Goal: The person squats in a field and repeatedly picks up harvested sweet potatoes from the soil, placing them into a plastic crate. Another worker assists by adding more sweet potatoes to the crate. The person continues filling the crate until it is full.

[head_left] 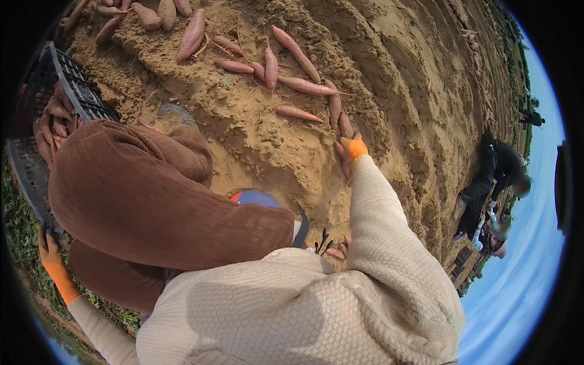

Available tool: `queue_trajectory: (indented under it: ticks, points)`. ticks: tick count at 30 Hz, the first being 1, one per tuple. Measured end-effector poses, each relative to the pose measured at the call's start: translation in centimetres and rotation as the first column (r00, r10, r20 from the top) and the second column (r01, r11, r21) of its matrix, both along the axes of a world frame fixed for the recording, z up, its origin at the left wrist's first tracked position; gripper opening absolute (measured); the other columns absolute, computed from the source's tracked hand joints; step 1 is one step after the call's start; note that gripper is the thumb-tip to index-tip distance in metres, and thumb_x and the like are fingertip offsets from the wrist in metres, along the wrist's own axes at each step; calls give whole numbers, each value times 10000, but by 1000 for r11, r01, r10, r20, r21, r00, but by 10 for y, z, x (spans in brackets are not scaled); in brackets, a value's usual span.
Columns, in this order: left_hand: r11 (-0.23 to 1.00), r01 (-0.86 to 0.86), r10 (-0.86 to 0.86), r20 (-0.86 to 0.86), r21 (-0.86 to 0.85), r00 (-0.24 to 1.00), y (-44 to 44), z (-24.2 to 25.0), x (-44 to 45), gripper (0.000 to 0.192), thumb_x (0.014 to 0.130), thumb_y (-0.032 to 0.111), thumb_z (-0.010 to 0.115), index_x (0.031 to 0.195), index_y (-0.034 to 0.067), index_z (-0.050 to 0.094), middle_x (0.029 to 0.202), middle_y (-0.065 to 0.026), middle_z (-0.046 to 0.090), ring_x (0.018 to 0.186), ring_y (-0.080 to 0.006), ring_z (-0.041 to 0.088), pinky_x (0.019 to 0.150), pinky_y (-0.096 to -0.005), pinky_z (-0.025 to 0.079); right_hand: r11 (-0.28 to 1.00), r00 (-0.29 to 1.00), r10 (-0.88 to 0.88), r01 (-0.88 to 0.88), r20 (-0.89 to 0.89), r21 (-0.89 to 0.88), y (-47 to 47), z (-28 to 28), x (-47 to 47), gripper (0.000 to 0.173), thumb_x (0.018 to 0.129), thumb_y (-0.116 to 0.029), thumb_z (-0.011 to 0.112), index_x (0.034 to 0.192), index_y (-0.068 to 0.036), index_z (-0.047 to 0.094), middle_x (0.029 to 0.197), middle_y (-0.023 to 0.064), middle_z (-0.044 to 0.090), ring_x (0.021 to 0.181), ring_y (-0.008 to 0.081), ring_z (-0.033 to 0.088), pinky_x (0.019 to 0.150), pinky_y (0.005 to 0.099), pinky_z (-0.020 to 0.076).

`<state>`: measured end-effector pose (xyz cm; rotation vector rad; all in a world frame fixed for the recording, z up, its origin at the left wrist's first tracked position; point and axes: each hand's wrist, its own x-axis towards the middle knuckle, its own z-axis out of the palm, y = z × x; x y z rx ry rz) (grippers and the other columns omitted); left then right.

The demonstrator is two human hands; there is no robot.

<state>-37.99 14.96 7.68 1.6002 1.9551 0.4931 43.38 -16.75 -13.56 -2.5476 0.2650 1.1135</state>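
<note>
My right hand (355,147), in an orange glove, is down at the soil among reddish sweet potatoes. One sweet potato (345,126) lies just beyond its fingertips, and another sweet potato (343,159) shows beside it, partly covered. Whether the fingers close around either is hidden. At far left, my left hand (54,258), gloved alike, holds the near rim of a black plastic crate (75,84). Several sweet potatoes (57,116) sit inside that crate, partly hidden by my brown-trousered knee.
Several sweet potatoes (296,52) lie scattered ahead on ridged sandy soil (255,146). More sweet potatoes (148,17) are at the upper left. A blue-and-red object (258,198) is partly under my leg. Two people (499,169) bend over a dark container at right.
</note>
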Motion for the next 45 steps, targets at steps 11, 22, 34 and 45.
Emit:
queue_trajectory:
  ticks: [11, 22, 34, 45]
  points:
    - [990, -142, 143, -108, 16, 984, 0, -19, -30, 594, 1047, 409, 568, 1524, 67, 472, 1412, -153, 595, 1217, -252, 624, 999, -376, 517, 954, 978, 155, -113, 136, -277, -39, -88, -1, 865, 740, -428, 792, 1442, -2, 520, 1357, 278, 617, 1258, 403, 613, 1013, 452, 500]
    - [996, -81, 88, -188, 48, 978, 4, -39, -80, 673, 1031, 498, 549, 1546, 79, 438, 1453, -176, 564, 1282, -285, 591, 1031, -404, 505, 840, 843, 536, -527, 44, -125, 64, -120, 60, 882, 762, -545, 805, 1403, 2, 544, 1161, 254, 667, 937, 347, 681, 794, 435, 535]
    - [989, -62, 63, 0, 135, 998, 7, -51, -66, 548, 1070, 325, 538, 1521, 26, 451, 1431, -166, 576, 1271, -254, 590, 1044, -357, 488, 428, 678, 3, 664, -735, 614, 45, 23, -56, 661, 808, -478, 779, 1245, -6, 628, 1277, 191, 634, 1183, 391, 595, 1004, 530, 512]
    - [951, -118, 107, 55, 286, 993, -11, -56, -39, 489, 1066, 216, 542, 1485, -29, 478, 1332, -110, 640, 1135, -151, 634, 952, -293, 514, 522, 785, 606, -268, -130, 810, 154, 117, -56, 598, 848, -466, 773, 1204, -3, 648, 1087, 105, 693, 1022, 211, 648, 894, 352, 511]
